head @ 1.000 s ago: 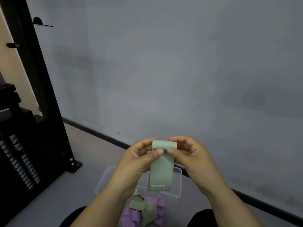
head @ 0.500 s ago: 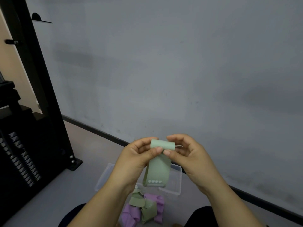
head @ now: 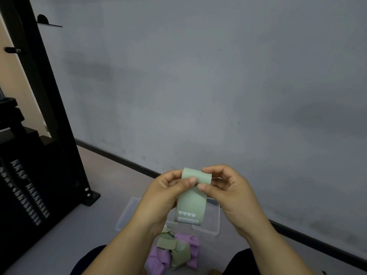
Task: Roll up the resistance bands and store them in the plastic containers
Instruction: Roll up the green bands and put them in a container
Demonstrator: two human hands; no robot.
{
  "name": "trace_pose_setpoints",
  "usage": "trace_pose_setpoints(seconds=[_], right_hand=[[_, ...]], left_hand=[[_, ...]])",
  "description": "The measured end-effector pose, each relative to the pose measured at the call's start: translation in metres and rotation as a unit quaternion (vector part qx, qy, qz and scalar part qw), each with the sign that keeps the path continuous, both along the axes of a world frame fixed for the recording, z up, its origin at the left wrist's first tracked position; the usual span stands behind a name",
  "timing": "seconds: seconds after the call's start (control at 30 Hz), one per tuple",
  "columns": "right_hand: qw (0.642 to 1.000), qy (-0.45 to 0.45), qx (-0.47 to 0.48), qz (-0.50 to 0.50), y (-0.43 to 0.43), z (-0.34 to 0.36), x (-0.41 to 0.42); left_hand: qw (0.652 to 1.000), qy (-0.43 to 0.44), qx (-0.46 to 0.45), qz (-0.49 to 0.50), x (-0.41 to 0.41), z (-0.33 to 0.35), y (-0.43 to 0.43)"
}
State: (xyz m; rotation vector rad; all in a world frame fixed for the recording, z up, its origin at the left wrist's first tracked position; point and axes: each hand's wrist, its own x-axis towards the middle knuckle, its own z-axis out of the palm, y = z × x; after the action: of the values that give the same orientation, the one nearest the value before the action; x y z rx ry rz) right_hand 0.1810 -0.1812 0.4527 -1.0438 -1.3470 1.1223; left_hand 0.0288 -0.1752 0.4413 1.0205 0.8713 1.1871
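both my hands are up in front of me on one pale green band (head: 190,205). my left hand (head: 164,195) and right hand (head: 232,193) each pinch the rolled top end between thumb and curled fingers, thumbs on the near face. the unrolled tail hangs free below, with a row of printed hearts near its bottom edge. it looks light, thin and floppy, likely rubbery and springy, so i judge the coil will want to spring open. the place to hold is at both ends of the coil, winding with the thumbs.

lower down, between my knees, lies a heap of loose bands (head: 174,253), purple and green, crumpled. just beyond it sits a clear plastic container (head: 127,213); the band hides much of its inside. further off stand a black rack (head: 49,108) and the grey wall (head: 198,76).
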Motion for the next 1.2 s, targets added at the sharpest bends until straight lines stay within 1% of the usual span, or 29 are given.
trace_pose_setpoints(seconds=[0.1,0.2,0.27,0.33,0.43,0.53,0.6,0.8,1.0,1.2], right_hand=[[1.000,-0.031,0.005,0.004,0.000,0.000,0.001],[0.992,-0.115,0.000,0.058,0.001,0.009,0.010],[0.973,-0.192,-0.017,0.124,0.003,0.021,0.019],[0.946,-0.260,-0.025,0.194,0.006,0.032,0.026],[0.910,-0.316,-0.003,0.269,0.009,0.045,0.028],[0.898,-0.329,0.026,0.292,0.008,0.053,0.025],[0.895,-0.329,0.034,0.299,0.006,0.055,0.022],[0.900,-0.314,0.057,0.295,0.003,0.051,0.018],[0.899,-0.323,0.069,0.287,-0.001,0.048,0.012],[0.876,-0.368,0.094,0.298,-0.002,0.049,0.011]], left_hand=[[1.000,-0.011,-0.005,-0.017,-0.003,-0.001,0.001],[0.999,-0.005,-0.014,-0.048,-0.008,0.000,0.002],[0.996,0.006,-0.025,-0.089,-0.013,0.003,0.004],[0.989,0.018,-0.038,-0.145,-0.017,0.006,0.006],[0.973,0.042,-0.050,-0.223,-0.019,0.009,0.011],[0.959,0.048,-0.064,-0.272,-0.020,0.011,0.013],[0.955,0.046,-0.069,-0.286,-0.021,0.011,0.014],[0.952,0.055,-0.071,-0.293,-0.026,0.008,0.011],[0.953,0.043,-0.056,-0.293,-0.028,0.006,0.009],[0.948,0.036,-0.049,-0.312,-0.029,0.006,0.005]])
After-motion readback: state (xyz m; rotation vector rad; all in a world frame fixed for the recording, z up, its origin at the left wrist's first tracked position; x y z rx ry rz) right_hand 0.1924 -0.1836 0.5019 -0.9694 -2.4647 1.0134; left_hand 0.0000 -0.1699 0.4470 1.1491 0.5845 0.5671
